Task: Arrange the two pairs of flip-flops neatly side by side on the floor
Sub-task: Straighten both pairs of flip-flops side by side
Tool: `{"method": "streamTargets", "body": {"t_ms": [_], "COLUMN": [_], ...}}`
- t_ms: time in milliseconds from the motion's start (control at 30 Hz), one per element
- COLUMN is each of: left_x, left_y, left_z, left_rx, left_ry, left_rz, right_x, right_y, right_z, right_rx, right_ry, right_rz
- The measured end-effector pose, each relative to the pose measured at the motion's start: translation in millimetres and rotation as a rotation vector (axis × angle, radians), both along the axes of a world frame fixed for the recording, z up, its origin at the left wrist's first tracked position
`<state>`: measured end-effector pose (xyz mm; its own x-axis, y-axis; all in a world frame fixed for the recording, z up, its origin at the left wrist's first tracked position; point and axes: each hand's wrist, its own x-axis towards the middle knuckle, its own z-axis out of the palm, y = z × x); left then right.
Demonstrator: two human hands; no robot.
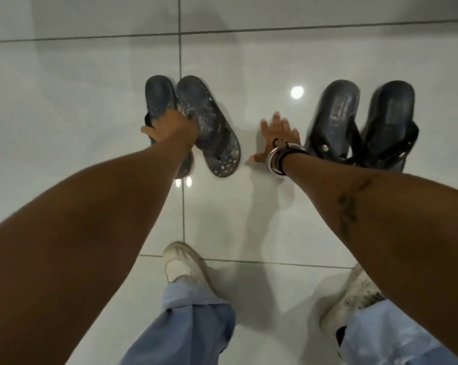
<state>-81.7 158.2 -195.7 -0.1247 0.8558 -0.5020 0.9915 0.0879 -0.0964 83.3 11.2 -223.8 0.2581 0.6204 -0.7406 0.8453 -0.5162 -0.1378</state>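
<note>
Two pairs of flip-flops lie on the glossy white tiled floor [91,88]. The left pair is dark with a speckled pattern: its left flip-flop [158,97] is gripped at the strap by my left hand [174,127], and its right flip-flop [212,127] lies slanted against it, heels touching. The right pair is plain black, with one flip-flop [333,111] and its mate [388,114] lying side by side, toes toward me. My right hand [276,138], fingers spread and empty, hovers flat over the floor between the pairs, just left of the black pair.
My own feet in white sneakers [183,264] [354,293] and light blue trousers [196,325] stand at the bottom of the view. Bracelets ring my right wrist [278,159]. Dark grout lines cross the tiles.
</note>
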Motion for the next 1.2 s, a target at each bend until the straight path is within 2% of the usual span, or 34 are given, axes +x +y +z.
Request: {"method": "streamTargets", "body": {"t_ms": [100,200,333,600,867,1200], "left_x": [-1,0,0,6,9,7], "left_y": [2,1,10,7,0,30], "left_z": [-3,-4,-4,-1,-5,9], "left_rx": [-0.006,-0.005,-0.089,-0.235,-0.183,-0.142], "left_ry": [-0.052,-0.027,-0.056,0.105,0.191,0.242], "left_rz": [-0.08,-0.17,-0.222,-0.467,-0.68,-0.804], "right_x": [-12,-12,-10,-12,-11,-9], "right_y": [-3,-7,-7,-5,-8,-9], "right_z": [-8,-10,-9,-8,-9,-12], "right_rx": [-0.015,0.005,-0.026,-0.06,-0.042,-0.047], "right_ry": [-0.087,-0.113,-0.14,-0.156,-0.146,-0.17], "right_rz": [0.04,0.046,0.084,0.106,0.118,0.169]}}
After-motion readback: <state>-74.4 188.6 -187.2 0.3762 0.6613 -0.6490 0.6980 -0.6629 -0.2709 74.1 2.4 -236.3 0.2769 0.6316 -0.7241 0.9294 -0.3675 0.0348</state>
